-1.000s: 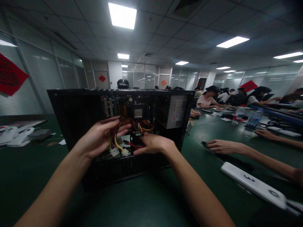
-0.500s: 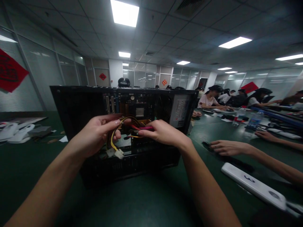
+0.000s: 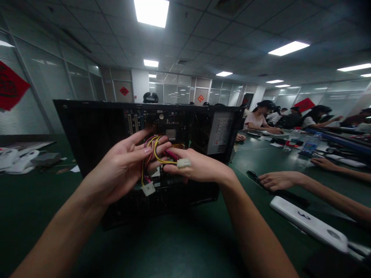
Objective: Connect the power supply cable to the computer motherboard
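Note:
A black computer case (image 3: 87, 127) stands on the green table with its open side toward me, showing the motherboard (image 3: 174, 119) and the power supply (image 3: 222, 133). In front of it, my left hand (image 3: 124, 158) has a bundle of yellow, red and black power cables (image 3: 155, 146) pinched between thumb and fingers. One white connector (image 3: 148, 189) dangles below that hand. Another white connector (image 3: 183, 163) lies against my right hand (image 3: 199, 166), whose fingers close round the same cables a little to the right. Its fingertips are partly hidden by the wires.
At right, another person's hand (image 3: 281, 180) rests by a black cable, behind a white power strip (image 3: 310, 222) marked 3. Plastic bottles (image 3: 312, 143) stand farther back near seated people. A grey box (image 3: 48, 159) and white devices (image 3: 21, 160) lie at left.
My left hand has lifted and turned the cables, and its fingers are more spread beneath them. One white connector now lies across my right hand. The case appears slightly shifted in view.

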The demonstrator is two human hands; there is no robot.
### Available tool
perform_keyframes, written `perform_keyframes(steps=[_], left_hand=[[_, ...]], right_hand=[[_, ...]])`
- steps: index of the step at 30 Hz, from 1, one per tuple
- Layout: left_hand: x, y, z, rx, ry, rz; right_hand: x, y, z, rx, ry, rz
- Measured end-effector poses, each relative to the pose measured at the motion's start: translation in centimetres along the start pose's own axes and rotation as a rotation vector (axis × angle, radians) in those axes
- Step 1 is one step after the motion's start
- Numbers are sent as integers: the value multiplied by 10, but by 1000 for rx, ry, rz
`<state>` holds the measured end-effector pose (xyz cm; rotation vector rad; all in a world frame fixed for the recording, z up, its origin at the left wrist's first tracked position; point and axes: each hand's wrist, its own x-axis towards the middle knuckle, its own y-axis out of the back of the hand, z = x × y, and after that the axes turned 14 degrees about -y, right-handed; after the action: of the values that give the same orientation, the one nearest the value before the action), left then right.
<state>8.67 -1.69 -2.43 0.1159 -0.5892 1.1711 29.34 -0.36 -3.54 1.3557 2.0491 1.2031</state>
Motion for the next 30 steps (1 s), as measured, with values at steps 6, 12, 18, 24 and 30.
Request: perform_keyframes(steps=[6,12,18,24,30], left_hand=[[-8,-8,-4,63,-59,-77],[-11,-12,-7,130,-73,-63],[-16,-9,-4,198,-85,-179],[-25,-5,4,264,-51,-426],[-11,8,-5,486,-77,-515]], right_hand=[[-30,14,-17,-242,-39,218],[-55,5,-40,-283,-28,455],[-64,8,-58,22,258,364],[-54,22,-28,497,334,620],[-41,28,-14,659,314,716]])
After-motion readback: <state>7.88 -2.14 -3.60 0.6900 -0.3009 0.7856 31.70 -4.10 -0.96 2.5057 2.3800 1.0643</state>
